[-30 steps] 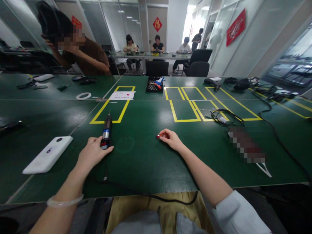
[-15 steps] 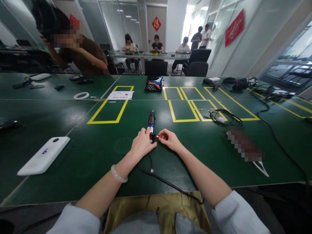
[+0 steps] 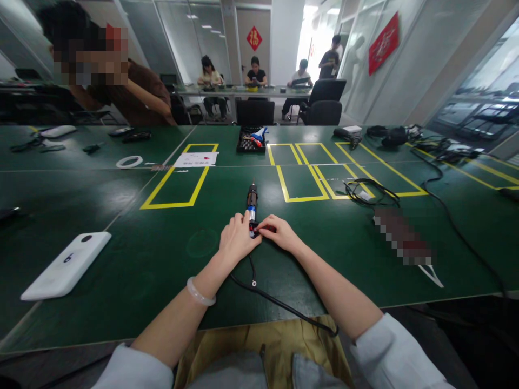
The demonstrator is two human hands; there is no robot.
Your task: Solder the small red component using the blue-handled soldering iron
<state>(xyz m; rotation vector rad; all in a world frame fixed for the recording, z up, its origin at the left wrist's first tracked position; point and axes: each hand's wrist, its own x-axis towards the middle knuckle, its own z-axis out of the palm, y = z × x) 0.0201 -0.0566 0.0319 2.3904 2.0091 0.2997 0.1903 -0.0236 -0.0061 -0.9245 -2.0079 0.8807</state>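
Observation:
In the middle of the green table lies a slim electric screwdriver [image 3: 252, 202], its thin tip pointing away from me. Blue and silver inner parts are bare along its body. My left hand [image 3: 239, 236] is closed around its near end and holds it against the table. My right hand [image 3: 279, 232] pinches a small red piece [image 3: 271, 228] at the tool's right side, close to my left thumb; its exact shape is mostly covered by the fingers. From below the left hand a black cable [image 3: 279, 300] runs toward the table edge, and a short lead beside it ends in a ring terminal [image 3: 254, 283].
A white case marked 6 [image 3: 68, 265] lies at left. Ahead stands a black tray [image 3: 250, 146] with small items. At right are a coiled cable [image 3: 371, 192] and a blurred dark red object [image 3: 401, 237]. Yellow tape outlines [image 3: 308, 199] mark the table. People sit beyond.
My right hand has moved slightly left, bringing the red piece up against the screwdriver's side. The left hand keeps its hold. The view has shifted a little.

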